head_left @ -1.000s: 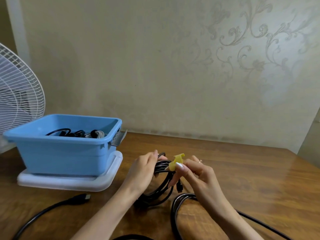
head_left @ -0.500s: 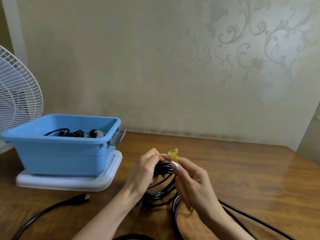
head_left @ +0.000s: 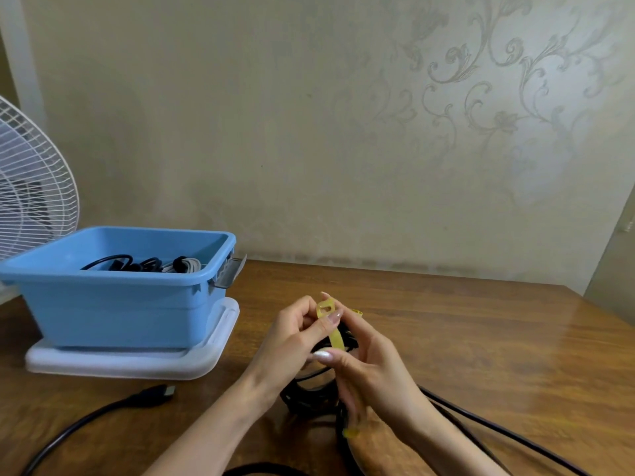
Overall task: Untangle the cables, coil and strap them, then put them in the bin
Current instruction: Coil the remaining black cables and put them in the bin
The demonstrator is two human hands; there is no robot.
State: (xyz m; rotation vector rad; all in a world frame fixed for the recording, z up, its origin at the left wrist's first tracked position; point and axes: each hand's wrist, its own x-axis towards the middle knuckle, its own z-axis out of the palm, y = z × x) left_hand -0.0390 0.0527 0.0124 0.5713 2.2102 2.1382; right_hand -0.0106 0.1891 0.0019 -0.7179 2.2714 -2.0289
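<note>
My left hand [head_left: 295, 338] grips a coiled black cable [head_left: 309, 389] above the wooden table [head_left: 481, 338] and pinches the slotted end of a yellow strap [head_left: 331, 326]. The strap runs down across the coil's top. My right hand [head_left: 367, 369] sits just right of the coil with its fingers curled round the strap and the coil. The lower loops of the coil hang under both hands. A blue bin [head_left: 113, 300] stands at the left on a white lid [head_left: 137, 362]; several coiled cables [head_left: 154, 264] lie inside it.
A loose black cable with a plug [head_left: 154, 396] trails over the table's front left. Another black cable [head_left: 498, 431] runs off to the front right. A white fan [head_left: 31, 187] stands behind the bin. A wall closes the table's far edge.
The yellow strap has been brought over the coil's top, and my left thumb now pinches its slotted end. My right hand has dropped lower on the coil.
</note>
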